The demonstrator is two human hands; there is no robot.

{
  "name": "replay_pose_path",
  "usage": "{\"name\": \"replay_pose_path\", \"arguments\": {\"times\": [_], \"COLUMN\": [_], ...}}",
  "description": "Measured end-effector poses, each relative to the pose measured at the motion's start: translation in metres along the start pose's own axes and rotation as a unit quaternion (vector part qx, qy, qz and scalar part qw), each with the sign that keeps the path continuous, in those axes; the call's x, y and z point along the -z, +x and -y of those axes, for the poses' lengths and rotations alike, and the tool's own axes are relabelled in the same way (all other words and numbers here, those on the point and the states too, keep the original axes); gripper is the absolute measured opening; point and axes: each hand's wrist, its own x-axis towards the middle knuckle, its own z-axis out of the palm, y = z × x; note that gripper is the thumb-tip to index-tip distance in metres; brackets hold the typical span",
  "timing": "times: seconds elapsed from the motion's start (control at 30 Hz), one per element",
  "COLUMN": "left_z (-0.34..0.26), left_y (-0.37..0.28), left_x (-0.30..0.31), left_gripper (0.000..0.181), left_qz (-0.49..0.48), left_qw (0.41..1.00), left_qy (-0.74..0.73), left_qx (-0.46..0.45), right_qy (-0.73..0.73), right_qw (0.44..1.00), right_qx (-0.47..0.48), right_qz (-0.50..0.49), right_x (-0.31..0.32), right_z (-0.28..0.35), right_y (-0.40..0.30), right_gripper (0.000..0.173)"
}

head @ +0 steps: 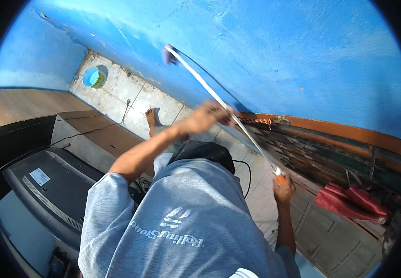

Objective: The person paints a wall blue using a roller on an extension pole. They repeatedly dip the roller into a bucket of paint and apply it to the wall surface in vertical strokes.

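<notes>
A long, thin white pole [200,78] slants across in front of me. Its far end carries a small dark purplish head [169,56], blurred, at the blue wall [291,59]; contact with the wall cannot be judged. Around the middle of the shaft is my left hand [205,116], blurred by motion, with its fingers closed about the pole. Lower down and to the right, my right hand [284,190] grips the orange handle [280,179] at the near end. A dark shadow of the pole falls on the wall beside it.
A bucket [94,77] with a light-blue inside stands on the tiled floor [117,81] near the corner. A plug and cord [128,102] lie nearby. At left is a black television's back [54,187]. On the right, red cloth [351,203] rests beside a dark wooden frame [318,139].
</notes>
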Motion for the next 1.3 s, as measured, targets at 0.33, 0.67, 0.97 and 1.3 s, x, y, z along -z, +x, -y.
{"name": "replay_pose_path", "arguments": {"times": [0.33,0.67,0.97,1.3], "left_z": [0.03,0.005,0.022,-0.001], "left_y": [0.016,-0.015,-0.009,-0.027], "left_x": [-0.076,0.072,0.012,0.073], "left_gripper": [0.03,0.033,0.036,0.039], "left_qz": [0.088,-0.119,-0.056,-0.17], "left_qw": [0.991,0.988,0.994,0.983], "left_qy": [-0.032,-0.055,0.008,0.024], "left_qx": [-0.095,-0.08,-0.089,-0.065], "right_qy": [-0.082,-0.003,-0.042,-0.007], "right_qw": [0.996,0.999,0.999,0.998], "right_qx": [-0.02,0.039,0.032,0.059], "right_qz": [0.024,0.012,-0.008,-0.012], "right_x": [0.033,-0.02,-0.01,-0.02], "right_z": [-0.078,0.086,0.019,0.1], "right_y": [-0.046,0.04,0.002,0.028], "right_gripper": [0.032,0.035,0.037,0.035]}}
